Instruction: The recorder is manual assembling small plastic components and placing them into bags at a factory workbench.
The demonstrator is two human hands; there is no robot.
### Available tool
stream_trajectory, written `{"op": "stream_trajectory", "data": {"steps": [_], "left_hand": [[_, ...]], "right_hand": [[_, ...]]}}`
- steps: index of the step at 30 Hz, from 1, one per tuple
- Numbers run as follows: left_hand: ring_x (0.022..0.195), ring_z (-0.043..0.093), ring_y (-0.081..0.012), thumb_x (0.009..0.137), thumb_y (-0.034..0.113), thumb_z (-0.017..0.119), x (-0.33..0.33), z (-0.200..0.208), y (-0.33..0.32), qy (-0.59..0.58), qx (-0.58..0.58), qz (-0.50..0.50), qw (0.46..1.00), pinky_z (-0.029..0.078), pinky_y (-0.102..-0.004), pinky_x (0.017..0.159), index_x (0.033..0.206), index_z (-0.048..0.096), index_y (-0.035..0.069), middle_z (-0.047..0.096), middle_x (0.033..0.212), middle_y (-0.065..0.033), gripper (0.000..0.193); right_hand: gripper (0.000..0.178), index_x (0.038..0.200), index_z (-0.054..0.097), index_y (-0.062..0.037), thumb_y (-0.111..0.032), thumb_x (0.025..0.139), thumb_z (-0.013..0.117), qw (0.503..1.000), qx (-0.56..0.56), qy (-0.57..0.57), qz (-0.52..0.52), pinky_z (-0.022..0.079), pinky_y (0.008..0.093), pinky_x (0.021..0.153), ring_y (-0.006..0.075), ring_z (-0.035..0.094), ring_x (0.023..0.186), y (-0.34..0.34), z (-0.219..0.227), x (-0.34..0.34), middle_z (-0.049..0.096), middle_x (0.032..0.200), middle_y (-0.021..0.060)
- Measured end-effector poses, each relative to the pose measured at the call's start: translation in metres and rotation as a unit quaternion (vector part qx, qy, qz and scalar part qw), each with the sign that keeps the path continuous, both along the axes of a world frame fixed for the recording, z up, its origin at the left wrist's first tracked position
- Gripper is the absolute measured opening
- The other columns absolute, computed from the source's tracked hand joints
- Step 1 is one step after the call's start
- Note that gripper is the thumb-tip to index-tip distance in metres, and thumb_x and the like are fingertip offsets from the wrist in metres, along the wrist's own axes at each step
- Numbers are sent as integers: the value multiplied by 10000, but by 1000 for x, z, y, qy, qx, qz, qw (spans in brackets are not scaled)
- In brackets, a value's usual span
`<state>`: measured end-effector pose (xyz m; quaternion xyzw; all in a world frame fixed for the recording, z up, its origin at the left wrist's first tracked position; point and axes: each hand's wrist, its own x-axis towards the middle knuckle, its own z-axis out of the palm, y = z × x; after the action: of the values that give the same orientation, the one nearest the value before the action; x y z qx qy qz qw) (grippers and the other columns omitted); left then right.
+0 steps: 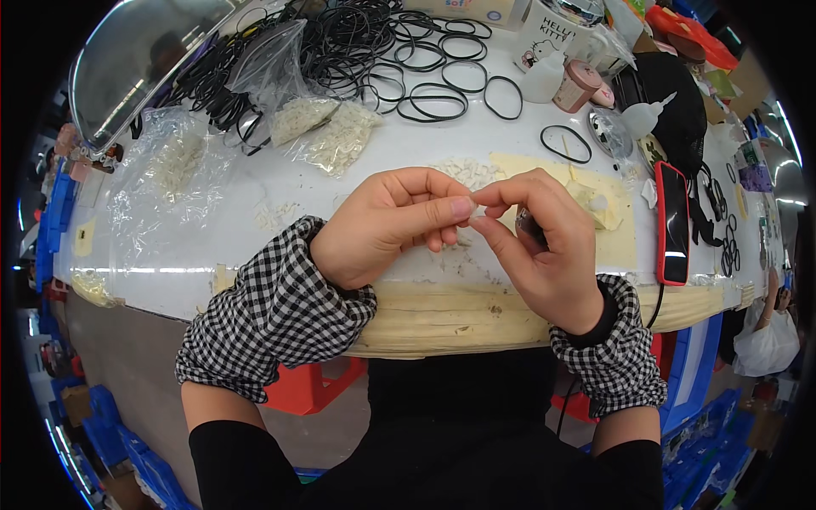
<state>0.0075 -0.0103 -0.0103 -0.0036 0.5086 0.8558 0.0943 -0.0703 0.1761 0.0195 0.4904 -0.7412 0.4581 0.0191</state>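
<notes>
Over the table's front edge my left hand and my right hand meet fingertip to fingertip. Both pinch a small whitish piece, mostly covered by the fingers, so its kind is hard to make out. Tucked in the curled fingers of my right hand is a dark, shiny object, only partly visible. Just beyond the hands lies a heap of small white pieces. A few similar loose pieces are scattered left of my left hand.
Black rubber rings spread across the back. Plastic bags of pale pieces lie at the left. To the right are a red-cased phone, a white squeeze bottle, a single black ring and a mug. Yellowed tape covers the front edge.
</notes>
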Motion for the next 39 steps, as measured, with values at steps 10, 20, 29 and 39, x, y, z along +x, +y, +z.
{"op": "stream_trajectory", "data": {"steps": [10, 20, 29, 39], "left_hand": [[724, 510, -51, 951, 195, 569, -1, 2, -2, 13, 68, -38, 997, 420, -189, 654, 1017, 590, 43, 561, 814, 31, 167], [696, 493, -42, 943, 197, 583, -1, 2, -2, 10, 72, -95, 993, 398, -177, 614, 1013, 595, 30, 575, 812, 22, 182], [687, 494, -43, 943, 192, 583, -1, 1, -2, 11, 69, -97, 993, 407, -178, 612, 1019, 591, 27, 582, 816, 17, 181], [703, 508, -40, 943, 186, 582, 1, 3, -3, 8, 72, -103, 992, 415, -173, 614, 1024, 587, 27, 580, 821, 19, 179]], "right_hand": [[221, 925, 585, -52, -200, 815, 707, 994, 53, 89, -22, 475, 292, 527, 206, 613, 660, 2, 5, 1, 583, 785, 72], [290, 813, 516, -72, -333, 862, 633, 984, 102, 146, -23, 442, 348, 509, 250, 574, 612, 2, -7, 0, 541, 685, 59], [266, 803, 518, -88, -322, 868, 626, 983, 113, 146, -12, 429, 349, 487, 240, 559, 591, 3, -7, 1, 520, 649, 49], [275, 802, 520, -85, -330, 866, 628, 985, 89, 149, -10, 431, 346, 494, 237, 557, 589, 3, -8, 0, 516, 663, 50]]}}
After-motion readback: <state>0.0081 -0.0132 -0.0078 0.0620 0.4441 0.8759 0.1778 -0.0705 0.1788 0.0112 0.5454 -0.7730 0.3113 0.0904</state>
